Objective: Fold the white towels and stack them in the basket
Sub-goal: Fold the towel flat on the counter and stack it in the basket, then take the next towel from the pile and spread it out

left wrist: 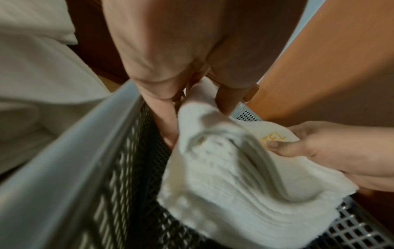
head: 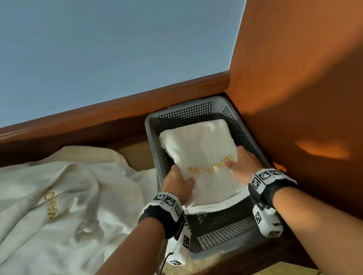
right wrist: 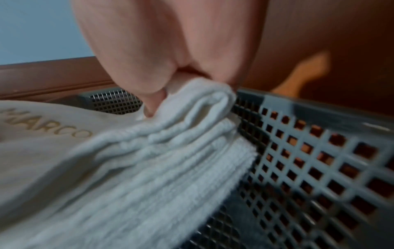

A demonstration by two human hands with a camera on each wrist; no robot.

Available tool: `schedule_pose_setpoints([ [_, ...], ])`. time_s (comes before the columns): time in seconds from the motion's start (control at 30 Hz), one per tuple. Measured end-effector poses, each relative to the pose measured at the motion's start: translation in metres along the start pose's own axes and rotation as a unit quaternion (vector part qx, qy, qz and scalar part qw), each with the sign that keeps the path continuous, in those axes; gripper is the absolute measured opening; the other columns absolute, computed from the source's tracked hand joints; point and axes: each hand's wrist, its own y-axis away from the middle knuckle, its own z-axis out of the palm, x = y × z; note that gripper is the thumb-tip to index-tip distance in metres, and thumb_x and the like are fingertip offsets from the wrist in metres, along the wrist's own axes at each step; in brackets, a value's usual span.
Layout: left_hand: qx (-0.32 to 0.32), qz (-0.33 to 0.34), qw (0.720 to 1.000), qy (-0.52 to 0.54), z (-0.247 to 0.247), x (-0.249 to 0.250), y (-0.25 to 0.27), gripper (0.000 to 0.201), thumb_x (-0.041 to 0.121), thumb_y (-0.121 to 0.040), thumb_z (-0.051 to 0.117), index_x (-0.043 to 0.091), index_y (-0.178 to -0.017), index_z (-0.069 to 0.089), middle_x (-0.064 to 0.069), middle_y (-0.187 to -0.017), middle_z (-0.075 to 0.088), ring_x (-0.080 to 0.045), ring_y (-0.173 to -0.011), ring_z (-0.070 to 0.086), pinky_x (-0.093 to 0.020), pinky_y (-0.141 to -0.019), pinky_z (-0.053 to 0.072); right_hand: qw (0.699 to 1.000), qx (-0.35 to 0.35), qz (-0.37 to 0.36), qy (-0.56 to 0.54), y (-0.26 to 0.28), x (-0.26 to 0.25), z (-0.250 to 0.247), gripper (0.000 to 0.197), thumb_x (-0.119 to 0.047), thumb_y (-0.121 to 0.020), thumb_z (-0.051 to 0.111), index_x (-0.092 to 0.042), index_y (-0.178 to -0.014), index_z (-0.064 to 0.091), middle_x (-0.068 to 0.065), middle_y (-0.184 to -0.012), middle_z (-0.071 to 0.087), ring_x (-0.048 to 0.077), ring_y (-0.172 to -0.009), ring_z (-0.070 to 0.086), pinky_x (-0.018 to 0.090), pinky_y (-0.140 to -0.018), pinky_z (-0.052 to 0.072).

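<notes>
the folded white towel [head: 201,155] is lying inside the grey basket [head: 151,127], its gold lettering facing up and its near edge hanging above the mesh floor. both hands are grasping it at the sides. the left hand [head: 177,181] is clasping the towel's left edge, thumb on top near the lettering and fingers [left wrist: 168,124] going down between the cloth and the basket's left wall. the right hand [head: 243,164] is gripping the right edge, thumb lying over the lettering; the right wrist view is showing its fingers [right wrist: 153,102] pinching the stacked folds just beside the perforated right wall. the layers of the fold are showing as ridges along that edge.

the basket is sitting in a corner, its far end against a dark wooden rail [head: 103,115] and its right side close to an orange wooden panel [head: 306,74]. to the left of the basket, an unfolded white towel [head: 47,212] with gold lettering is lying rumpled and spread out. a blue wall [head: 94,45] is rising behind the rail. both wrists are wearing black bands with marker-covered white blocks [head: 167,200].
</notes>
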Motion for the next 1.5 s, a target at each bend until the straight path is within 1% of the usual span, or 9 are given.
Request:
schedule_pose_setpoints([
  [0.27, -0.056, -0.036, 0.990, -0.124, 0.023, -0.002, 0.014, 0.031, 0.013, -0.094, 0.058, -0.001, -0.121, 0.056, -0.016, -0.124, 0.062, -0.033, -0.112, 0.062, -0.031, -0.082, 0.050, 0.989, -0.050, 0.026, 0.139, 0.004, 0.025, 0.001, 0.032, -0.017, -0.094, 0.061, -0.005, -0.119, 0.045, 0.018, -0.124, 0.060, 0.035, -0.114, 0.059, 0.039, -0.088, 0.048],
  [0.4, -0.057, -0.011, 0.987, -0.153, 0.009, 0.002, 0.014, 0.027, 0.017, -0.092, 0.060, -0.002, -0.111, 0.062, -0.017, -0.115, 0.065, -0.034, -0.107, 0.064, -0.031, -0.075, 0.049, 0.975, -0.069, 0.035, 0.207, 0.012, 0.023, -0.011, 0.033, -0.006, -0.091, 0.054, -0.004, -0.123, 0.048, 0.017, -0.126, 0.058, 0.035, -0.115, 0.059, 0.037, -0.087, 0.048],
  [0.53, -0.023, 0.047, 0.986, -0.158, -0.026, 0.010, 0.022, 0.023, 0.028, -0.090, 0.065, 0.005, -0.088, 0.065, -0.011, -0.091, 0.065, -0.033, -0.098, 0.065, -0.036, -0.077, 0.052, 0.968, -0.045, -0.007, 0.246, 0.025, 0.002, -0.029, 0.023, -0.009, -0.091, 0.051, -0.008, -0.113, 0.057, 0.013, -0.118, 0.062, 0.034, -0.106, 0.062, 0.035, -0.075, 0.044],
  [0.77, 0.114, 0.088, 0.979, -0.142, -0.136, -0.005, 0.058, 0.017, 0.034, -0.092, 0.061, 0.020, -0.093, 0.069, -0.001, -0.091, 0.069, -0.022, -0.086, 0.066, -0.039, -0.082, 0.057, 0.960, -0.036, -0.151, 0.233, 0.047, -0.096, -0.018, 0.021, -0.016, -0.092, 0.048, -0.014, -0.108, 0.062, 0.010, -0.113, 0.064, 0.031, -0.099, 0.063, 0.034, -0.081, 0.051],
  [1.0, 0.253, 0.043, 0.942, -0.217, -0.243, -0.076, 0.107, 0.025, 0.044, -0.095, 0.054, 0.027, -0.111, 0.065, 0.007, -0.103, 0.069, -0.020, -0.097, 0.063, -0.033, -0.078, 0.047, 0.933, -0.067, -0.281, 0.214, 0.093, -0.217, 0.034, 0.021, -0.033, -0.093, 0.049, -0.017, -0.096, 0.062, 0.005, -0.094, 0.064, 0.026, -0.086, 0.063, 0.039, -0.080, 0.054],
  [1.1, 0.254, 0.039, 0.923, -0.286, -0.274, -0.111, 0.118, 0.032, 0.042, -0.095, 0.055, 0.026, -0.121, 0.062, 0.006, -0.118, 0.063, -0.020, -0.110, 0.058, -0.037, -0.085, 0.050, 0.925, -0.076, -0.305, 0.215, 0.115, -0.254, 0.063, 0.025, -0.037, -0.094, 0.046, -0.017, -0.097, 0.062, 0.004, -0.095, 0.065, 0.026, -0.086, 0.063, 0.041, -0.080, 0.054],
  [1.27, 0.146, 0.025, 0.905, -0.399, -0.299, -0.165, 0.118, 0.046, 0.046, -0.095, 0.054, 0.026, -0.137, 0.052, -0.001, -0.131, 0.056, -0.025, -0.122, 0.052, -0.041, -0.094, 0.047, 0.933, -0.076, -0.273, 0.220, 0.134, -0.289, 0.110, 0.027, -0.039, -0.095, 0.047, -0.020, -0.109, 0.058, 0.006, -0.111, 0.063, 0.030, -0.099, 0.061, 0.038, -0.083, 0.050],
  [1.4, 0.141, 0.105, 0.884, -0.433, -0.307, -0.188, 0.111, 0.030, 0.040, -0.099, 0.049, 0.020, -0.120, 0.056, -0.003, -0.117, 0.059, -0.025, -0.111, 0.055, -0.038, -0.086, 0.046, 0.962, -0.065, -0.185, 0.188, 0.141, -0.298, 0.139, 0.028, -0.035, -0.094, 0.048, -0.019, -0.116, 0.055, 0.010, -0.119, 0.062, 0.033, -0.105, 0.061, 0.036, -0.080, 0.046],
  [1.5, 0.109, 0.154, 0.907, -0.376, -0.321, -0.195, 0.104, 0.004, 0.028, -0.098, 0.048, 0.025, -0.100, 0.048, -0.001, -0.102, 0.060, -0.028, -0.099, 0.060, -0.035, -0.072, 0.040, 0.980, -0.042, -0.130, 0.144, 0.148, -0.302, 0.152, 0.027, -0.031, -0.094, 0.054, -0.014, -0.115, 0.054, 0.010, -0.108, 0.063, 0.030, -0.095, 0.061, 0.035, -0.077, 0.048],
])
